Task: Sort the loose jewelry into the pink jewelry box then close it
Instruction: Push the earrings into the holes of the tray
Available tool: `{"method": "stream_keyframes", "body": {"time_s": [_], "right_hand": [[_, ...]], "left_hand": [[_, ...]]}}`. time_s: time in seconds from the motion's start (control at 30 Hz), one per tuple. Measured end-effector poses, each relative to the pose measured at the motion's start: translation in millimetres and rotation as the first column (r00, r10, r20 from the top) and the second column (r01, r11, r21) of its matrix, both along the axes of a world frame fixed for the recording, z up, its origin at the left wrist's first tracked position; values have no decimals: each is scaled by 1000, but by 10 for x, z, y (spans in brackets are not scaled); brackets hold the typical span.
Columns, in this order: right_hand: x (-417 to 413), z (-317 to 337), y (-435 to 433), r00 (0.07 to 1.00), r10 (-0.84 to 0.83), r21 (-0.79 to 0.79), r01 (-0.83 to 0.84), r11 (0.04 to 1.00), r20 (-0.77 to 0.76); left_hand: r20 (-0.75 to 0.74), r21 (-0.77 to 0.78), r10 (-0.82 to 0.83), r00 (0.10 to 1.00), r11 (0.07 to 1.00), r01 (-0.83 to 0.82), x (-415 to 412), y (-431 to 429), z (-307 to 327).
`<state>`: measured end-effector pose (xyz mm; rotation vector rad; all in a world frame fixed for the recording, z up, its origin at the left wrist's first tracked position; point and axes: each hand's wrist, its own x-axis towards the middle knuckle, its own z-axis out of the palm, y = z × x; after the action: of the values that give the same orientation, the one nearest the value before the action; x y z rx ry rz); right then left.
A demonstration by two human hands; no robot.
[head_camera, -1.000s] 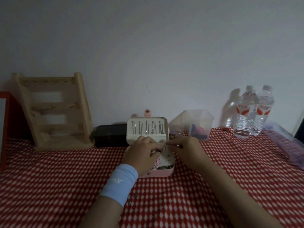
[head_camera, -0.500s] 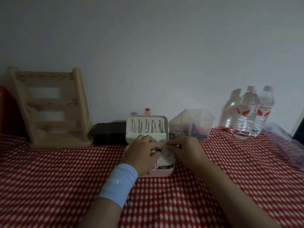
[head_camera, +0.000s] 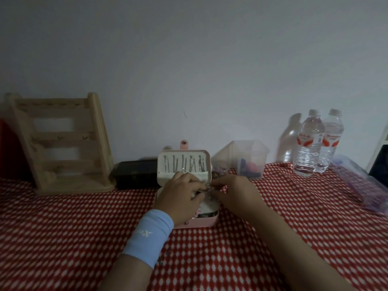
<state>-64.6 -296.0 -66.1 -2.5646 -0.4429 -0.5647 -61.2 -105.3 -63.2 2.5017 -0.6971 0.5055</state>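
Observation:
The pink jewelry box stands open in the middle of the red patterned tablecloth. Its raised lid carries several silver chains hanging in a row. My left hand, with a light blue wristband, hovers over the box's tray with curled fingers. My right hand meets it from the right. Both hands pinch a small thin silver piece of jewelry between their fingertips, just above the box. Most of the tray is hidden under my hands.
A wooden jewelry stand sits at the back left, a black case beside it. A clear plastic container and small cup stand behind the box. Two water bottles and a purple bag are at the right.
The hands stay together over the box, shifting only slightly as the fingertips work the small piece. The camera has drifted a little.

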Motion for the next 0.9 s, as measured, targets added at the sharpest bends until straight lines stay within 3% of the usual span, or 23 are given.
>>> {"method": "stream_keyframes", "body": {"time_s": [0.23,0.37,0.5,0.67,0.9], "right_hand": [[-112,62,4,997,-72,-30,72,997,14],[-348,195,207,995,27,-45,-23,999,94],[-648,309,571,962,255,-125,-266,956,-95],[-820,143,854,912,269,-274,-357,893,-311],[-827,21,905,895,297,-198,-374,906,-333]], "left_hand": [[58,0,17,998,1000,-17,-266,209,198],[-79,-22,16,997,1000,-18,-574,445,309],[-263,47,41,964,998,-30,-866,699,308],[-427,177,107,898,984,-33,-1122,883,132],[-379,144,100,920,988,-49,-1144,891,21]]}}
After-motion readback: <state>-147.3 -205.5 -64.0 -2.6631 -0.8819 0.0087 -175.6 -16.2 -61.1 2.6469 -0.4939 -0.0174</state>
